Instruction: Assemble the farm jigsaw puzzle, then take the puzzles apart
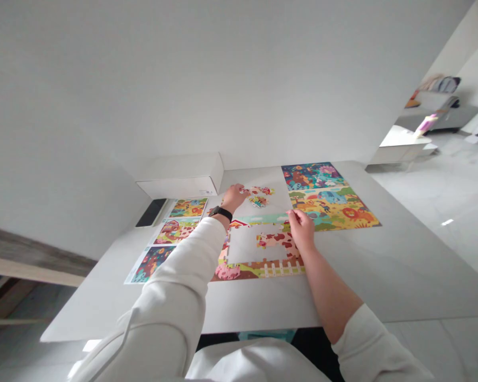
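Observation:
My left hand (pixel 234 197), with a black watch on the wrist, reaches across the table to a small heap of loose puzzle pieces (pixel 258 196); its fingers are curled on the pieces at the heap's left edge. My right hand (pixel 301 228) rests on the right border of a half-built farm puzzle (pixel 258 254), fingers pinched at its top right corner, where whatever they hold is hidden. The puzzle's frame and a red-spotted cluster in its middle are joined; bare table shows inside.
A finished animal puzzle (pixel 326 196) lies right of the hands. A picture sheet (pixel 171 233) with three scenes lies at left, a white box (pixel 183 178) and a dark phone (pixel 151 212) behind it. The white table (pixel 402 265) stands against a wall.

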{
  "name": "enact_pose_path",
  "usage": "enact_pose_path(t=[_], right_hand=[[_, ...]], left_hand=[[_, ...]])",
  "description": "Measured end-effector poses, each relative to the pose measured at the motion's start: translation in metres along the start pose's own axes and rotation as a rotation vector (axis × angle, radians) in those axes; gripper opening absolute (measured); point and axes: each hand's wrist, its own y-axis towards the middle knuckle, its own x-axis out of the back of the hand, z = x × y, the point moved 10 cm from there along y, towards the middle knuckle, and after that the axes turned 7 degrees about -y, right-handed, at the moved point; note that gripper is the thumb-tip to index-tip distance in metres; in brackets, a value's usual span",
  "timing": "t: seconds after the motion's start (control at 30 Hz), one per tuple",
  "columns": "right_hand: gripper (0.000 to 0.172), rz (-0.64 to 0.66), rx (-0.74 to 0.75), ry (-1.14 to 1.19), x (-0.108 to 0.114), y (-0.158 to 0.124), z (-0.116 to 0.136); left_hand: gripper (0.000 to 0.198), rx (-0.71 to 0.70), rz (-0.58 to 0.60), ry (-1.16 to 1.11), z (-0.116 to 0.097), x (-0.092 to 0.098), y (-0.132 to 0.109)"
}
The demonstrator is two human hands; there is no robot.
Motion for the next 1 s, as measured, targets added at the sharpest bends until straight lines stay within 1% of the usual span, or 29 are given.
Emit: enact_pose_path(t=[0.1, 0.2, 0.33, 0.43, 0.53, 0.67, 0.77, 0.83, 0.93, 1.0], right_hand=[[0.045, -0.017, -0.020, 0.041, 0.002, -0.001, 0.000], [0.044, -0.028, -0.017, 0.059, 0.003, -0.002, 0.004], [0.045, -0.004, -0.018, 0.065, 0.000, -0.002, 0.007], [0.044, 0.012, -0.027, 0.084, -0.001, -0.003, 0.006], [0.041, 0.017, -0.023, 0.115, -0.002, -0.003, 0.007], [0.041, 0.039, -0.031, 0.120, -0.004, -0.003, 0.008], [0.044, 0.072, -0.019, 0.089, -0.007, -0.003, 0.010], [0.046, 0.092, 0.008, 0.072, -0.009, -0.003, 0.013], [0.048, 0.126, 0.038, 0.051, -0.013, -0.002, 0.015], [0.047, 0.170, 0.053, 0.046, -0.017, -0.002, 0.018]], left_hand=[[0.044, 0.010, 0.011, 0.135, -0.008, -0.018, 0.015], [0.050, 0.009, 0.069, 0.209, -0.015, -0.034, 0.028], [0.058, 0.026, 0.129, 0.258, -0.021, -0.044, 0.038], [0.057, 0.059, 0.129, 0.256, -0.021, -0.046, 0.043], [0.051, 0.050, 0.066, 0.180, -0.020, -0.040, 0.046], [0.024, 0.006, 0.011, -0.007, -0.024, -0.026, 0.044], [0.012, -0.056, -0.018, -0.144, -0.033, -0.006, 0.032], [0.010, -0.112, -0.003, -0.255, -0.041, 0.007, 0.017], [0.016, -0.152, 0.093, -0.482, -0.048, 0.017, -0.021], [0.023, -0.120, 0.163, -0.626, -0.046, 0.017, -0.052]])
